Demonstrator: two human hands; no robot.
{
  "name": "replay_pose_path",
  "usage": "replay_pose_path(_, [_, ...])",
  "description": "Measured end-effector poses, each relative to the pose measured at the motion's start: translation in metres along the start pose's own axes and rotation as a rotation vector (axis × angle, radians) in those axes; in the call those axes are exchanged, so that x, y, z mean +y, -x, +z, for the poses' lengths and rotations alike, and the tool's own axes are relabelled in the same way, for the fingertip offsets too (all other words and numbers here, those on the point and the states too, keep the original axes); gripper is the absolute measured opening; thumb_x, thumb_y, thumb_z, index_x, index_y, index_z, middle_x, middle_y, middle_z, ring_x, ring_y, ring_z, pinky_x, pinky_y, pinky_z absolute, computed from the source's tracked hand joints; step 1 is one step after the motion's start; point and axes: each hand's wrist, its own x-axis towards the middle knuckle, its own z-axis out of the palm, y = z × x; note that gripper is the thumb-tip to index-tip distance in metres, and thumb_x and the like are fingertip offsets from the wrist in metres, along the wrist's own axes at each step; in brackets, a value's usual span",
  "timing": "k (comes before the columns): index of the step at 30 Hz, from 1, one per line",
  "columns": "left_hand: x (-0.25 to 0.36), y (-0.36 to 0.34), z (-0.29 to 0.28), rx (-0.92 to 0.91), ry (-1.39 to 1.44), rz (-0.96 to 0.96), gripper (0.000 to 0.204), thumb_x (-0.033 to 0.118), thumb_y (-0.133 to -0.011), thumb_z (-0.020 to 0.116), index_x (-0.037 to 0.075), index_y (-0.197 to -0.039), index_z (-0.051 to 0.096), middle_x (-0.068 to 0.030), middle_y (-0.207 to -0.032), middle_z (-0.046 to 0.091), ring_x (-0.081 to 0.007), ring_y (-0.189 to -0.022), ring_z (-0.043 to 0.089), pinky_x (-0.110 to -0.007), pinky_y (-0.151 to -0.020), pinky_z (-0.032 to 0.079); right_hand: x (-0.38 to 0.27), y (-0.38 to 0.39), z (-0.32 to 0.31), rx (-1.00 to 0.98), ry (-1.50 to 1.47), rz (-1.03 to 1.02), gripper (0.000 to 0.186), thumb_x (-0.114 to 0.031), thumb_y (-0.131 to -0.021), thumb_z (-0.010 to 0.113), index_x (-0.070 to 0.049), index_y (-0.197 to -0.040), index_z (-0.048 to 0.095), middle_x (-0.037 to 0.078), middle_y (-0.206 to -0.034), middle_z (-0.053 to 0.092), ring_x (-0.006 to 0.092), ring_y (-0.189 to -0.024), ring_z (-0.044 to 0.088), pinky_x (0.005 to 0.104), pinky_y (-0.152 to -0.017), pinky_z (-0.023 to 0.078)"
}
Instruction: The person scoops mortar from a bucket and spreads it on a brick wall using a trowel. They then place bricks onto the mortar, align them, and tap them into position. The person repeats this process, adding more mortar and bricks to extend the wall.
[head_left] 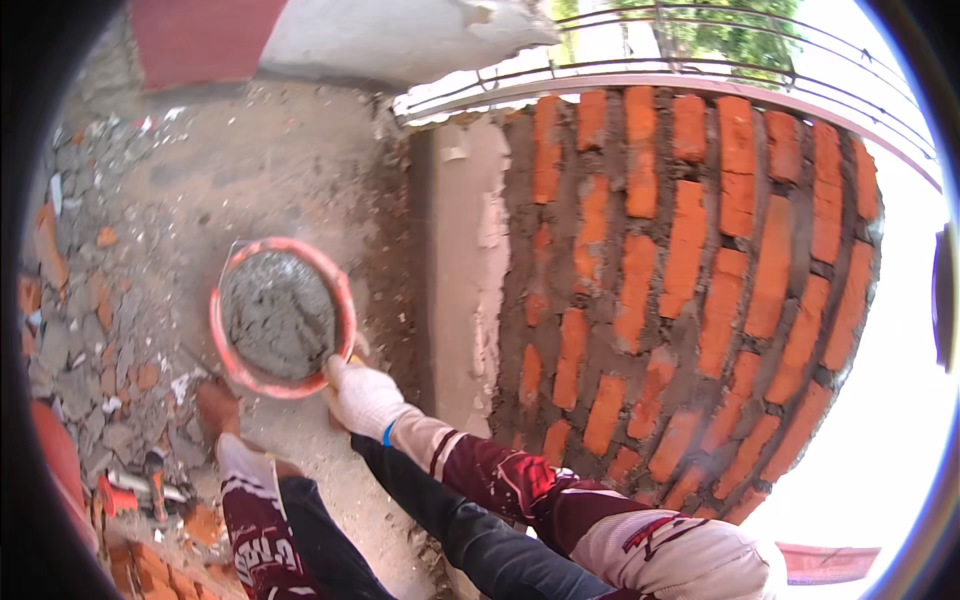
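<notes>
A round orange-red bucket [345, 318] of wet grey mortar [275, 310] stands on the ground ahead of me. At its near right rim is my right hand [365, 402], in a white knitted glove. Its fingers are closed round what looks like a trowel, with a bit of yellow handle showing; the blade seems sunk in the mortar. My left sleeve [255, 500], maroon and white, comes up at the lower left. Just past its cuff is a bare brownish shape [217, 408]; whether this is my left hand or a foot, I cannot tell.
A wall of red bricks [685, 250] with grey joints rises on the right, beside a plastered strip [465, 270]. Broken rubble [110, 370] covers the left side. A hammer [156, 485] and stacked bricks [150, 575] lie lower left. Metal railings [670, 40] run behind the wall.
</notes>
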Motion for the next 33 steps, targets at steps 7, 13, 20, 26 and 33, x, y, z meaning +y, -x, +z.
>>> replay_pose_path(7, [0.034, 0.046, -0.004, 0.078, 0.384, 0.164, 0.015, 0.007, -0.091, 0.057, 0.001, -0.085, 0.068, -0.0112, -0.072, 0.069, -0.0162, -0.066, 0.067, -0.03, -0.058, 0.05, 0.009, 0.037, -0.034, 0.171, -0.033, 0.041, 0.039, -0.03, -0.095, 0.063, -0.008, -0.127, 0.057, 0.021, -0.104, 0.068, 0.0418, -0.097, 0.068, 0.05, -0.084, 0.055])
replay_pose_path(13, [0.085, 0.207, -0.117, -0.293, 1.0, 0.093, 0.024, 0.016, -0.104, 0.061, 0.002, -0.083, 0.061, -0.0022, -0.069, 0.062, -0.0107, -0.057, 0.055, -0.026, -0.054, 0.042, -0.013, 0.099, -0.061, 0.294, -0.031, -0.158, 0.062, -0.022, -0.089, 0.069, -0.006, -0.145, 0.048, 0.027, -0.126, 0.06, 0.0449, -0.113, 0.063, 0.0525, -0.094, 0.053])
replay_pose_path(20, [0.154, 0.389, -0.27, -0.597, 1.092, 0.1, 0.019, 0.016, -0.103, 0.062, 0.0, -0.094, 0.065, -0.0057, -0.08, 0.065, -0.0163, -0.071, 0.064, -0.034, -0.074, 0.058, -0.116, 0.207, -0.135, -0.004, 0.266, -0.516, 0.059, -0.02, -0.083, 0.073, -0.016, -0.14, 0.058, 0.014, -0.141, 0.056, 0.036, -0.126, 0.056, 0.0489, -0.102, 0.047])
replay_pose_path(26, [0.171, 0.46, -0.285, -0.732, 1.185, 0.067, 0.023, 0.023, -0.104, 0.064, 0.003, -0.092, 0.068, -0.0029, -0.078, 0.067, -0.0127, -0.069, 0.065, -0.028, -0.066, 0.052, -0.126, 0.294, -0.17, 0.058, 0.343, -0.641, 0.022, -0.017, -0.087, 0.069, -0.015, -0.108, 0.075, 0.007, -0.091, 0.07, 0.0342, -0.101, 0.064, 0.0481, -0.086, 0.05])
replay_pose_path(33, [0.115, 0.514, -0.202, -0.139, 0.77, -0.047, 0.073, 0.056, -0.087, 0.075, -0.002, -0.13, 0.063, -0.0224, -0.117, 0.069, -0.0304, -0.111, 0.066, -0.042, -0.094, 0.052, -0.062, 0.316, -0.157, -0.408, -0.065, -0.227, 0.023, -0.015, -0.094, 0.063, -0.002, -0.11, 0.073, 0.014, -0.094, 0.076, 0.023, -0.089, 0.073, 0.0352, -0.081, 0.055])
